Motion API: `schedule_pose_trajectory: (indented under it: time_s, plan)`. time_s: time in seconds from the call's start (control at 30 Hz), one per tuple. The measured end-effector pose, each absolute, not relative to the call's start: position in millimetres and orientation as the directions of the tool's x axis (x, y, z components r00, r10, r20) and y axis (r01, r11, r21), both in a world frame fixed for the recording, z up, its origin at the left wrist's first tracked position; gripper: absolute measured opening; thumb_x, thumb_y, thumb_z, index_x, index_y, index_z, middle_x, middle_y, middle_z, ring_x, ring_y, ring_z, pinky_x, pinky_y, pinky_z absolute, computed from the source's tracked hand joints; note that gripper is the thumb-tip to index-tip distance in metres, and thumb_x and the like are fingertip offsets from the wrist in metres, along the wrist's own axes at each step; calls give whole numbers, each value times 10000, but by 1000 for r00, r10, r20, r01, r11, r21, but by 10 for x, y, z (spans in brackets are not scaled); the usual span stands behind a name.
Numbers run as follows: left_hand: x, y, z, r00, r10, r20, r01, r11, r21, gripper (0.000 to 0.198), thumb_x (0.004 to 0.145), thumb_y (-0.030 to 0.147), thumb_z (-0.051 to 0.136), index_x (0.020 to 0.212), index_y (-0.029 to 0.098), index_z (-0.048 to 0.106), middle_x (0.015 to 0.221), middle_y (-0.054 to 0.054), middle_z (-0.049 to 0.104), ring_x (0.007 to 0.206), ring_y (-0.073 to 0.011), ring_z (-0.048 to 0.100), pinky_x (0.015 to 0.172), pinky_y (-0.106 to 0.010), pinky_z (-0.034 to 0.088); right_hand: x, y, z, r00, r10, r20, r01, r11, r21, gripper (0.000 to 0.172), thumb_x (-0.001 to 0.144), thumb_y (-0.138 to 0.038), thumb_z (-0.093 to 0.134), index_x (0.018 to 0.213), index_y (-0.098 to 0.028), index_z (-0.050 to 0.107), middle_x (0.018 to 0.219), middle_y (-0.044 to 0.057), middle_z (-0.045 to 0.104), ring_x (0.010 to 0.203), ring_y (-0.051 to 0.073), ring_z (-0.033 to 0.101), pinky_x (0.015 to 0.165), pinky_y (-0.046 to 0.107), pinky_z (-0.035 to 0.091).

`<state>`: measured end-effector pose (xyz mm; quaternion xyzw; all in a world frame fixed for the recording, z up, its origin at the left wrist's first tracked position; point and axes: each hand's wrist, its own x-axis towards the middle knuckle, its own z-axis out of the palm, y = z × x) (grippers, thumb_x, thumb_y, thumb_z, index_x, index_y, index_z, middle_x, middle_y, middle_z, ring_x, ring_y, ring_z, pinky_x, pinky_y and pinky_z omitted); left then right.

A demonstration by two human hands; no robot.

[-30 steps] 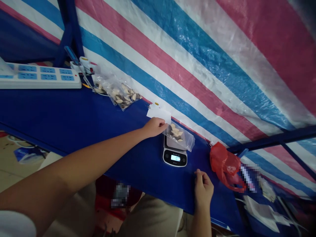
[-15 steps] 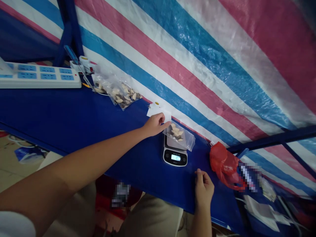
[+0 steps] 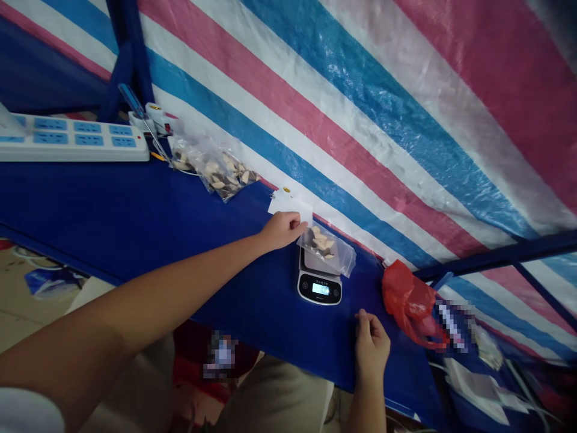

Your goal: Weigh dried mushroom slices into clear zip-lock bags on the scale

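Note:
My left hand (image 3: 282,230) reaches across the blue table and pinches the edge of a small clear bag of pale and dark pieces (image 3: 327,245). That bag lies on a small digital scale (image 3: 319,282) whose display is lit. A white card (image 3: 291,205) lies just behind my left hand. My right hand (image 3: 372,343) rests on the blue table (image 3: 135,222) near its front edge, right of the scale, fingers curled with nothing visible in them.
Two more clear bags of pieces (image 3: 216,165) lie at the back left beside a screwdriver (image 3: 142,117) and a white power strip (image 3: 72,138). A red plastic bag (image 3: 412,304) sits right of the scale. A striped tarp (image 3: 360,102) forms the back wall.
My left hand has shifted slightly at the bag's edge, lifting a little and settling back. The right hand and the scale stay where they were.

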<state>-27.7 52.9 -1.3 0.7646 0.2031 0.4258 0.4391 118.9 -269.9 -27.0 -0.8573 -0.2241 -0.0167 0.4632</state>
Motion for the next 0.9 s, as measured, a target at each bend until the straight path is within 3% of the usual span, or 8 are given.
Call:
schedule_pose_trajectory:
  time_s: [0.4,0.9]
  plan:
    - [-269,581,-43,469,745,475,-40,-519,854,156,781,159,598,703,200,470,583,66,493,533,-93,439,581,-245,349,1199,-2713,-298,900,364,241,403,-480,-779,501,833,-676,619,772,-182,671,558,-22,533,570,164,493,540,266,382]
    - [-240,628,-62,454,760,465,-73,-488,870,148,778,195,704,722,184,567,649,38,619,601,-102,555,618,-246,418,1163,-2679,-236,877,382,292,465,-522,-715,536,829,-712,587,731,-192,666,533,-7,537,563,182,515,525,277,400]
